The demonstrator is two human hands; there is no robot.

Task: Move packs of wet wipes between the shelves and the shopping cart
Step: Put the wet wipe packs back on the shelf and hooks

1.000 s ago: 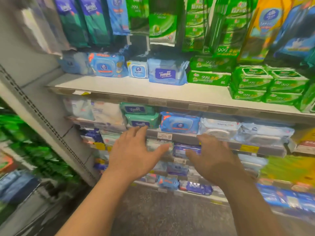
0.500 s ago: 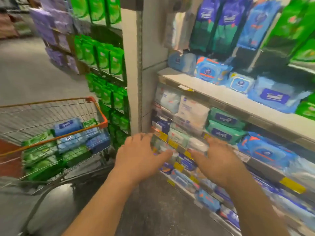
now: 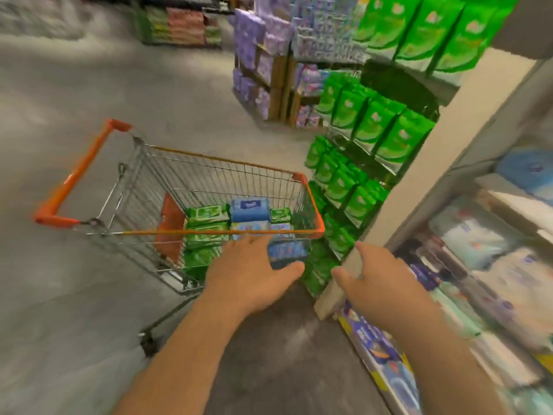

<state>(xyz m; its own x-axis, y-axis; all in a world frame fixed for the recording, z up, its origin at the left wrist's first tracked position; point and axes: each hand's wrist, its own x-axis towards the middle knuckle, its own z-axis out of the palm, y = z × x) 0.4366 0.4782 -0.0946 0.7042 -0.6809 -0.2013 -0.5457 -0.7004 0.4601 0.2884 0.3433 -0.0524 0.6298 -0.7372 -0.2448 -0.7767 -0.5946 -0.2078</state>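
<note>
Left hand fingers spread, relaxed, grasping nothing, just at the near rim of the shopping cart. Right hand likewise loose and empty, right of the cart, before the shelves. Green wipes packs and blue wipes packs lie inside the cart. Frame blurred.

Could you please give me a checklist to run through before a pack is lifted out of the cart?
1. Left hand free: ok, open and holding nothing.
2. Right hand free: ok, open and holding nothing.
3. Shopping cart within reach: ok, its near rim is at the left fingertips.
4. Stock in the cart: ok, green wet wipe packs and a blue pack lie inside.
5. Free space on the shelves: cannot tell, too blurred.
</note>
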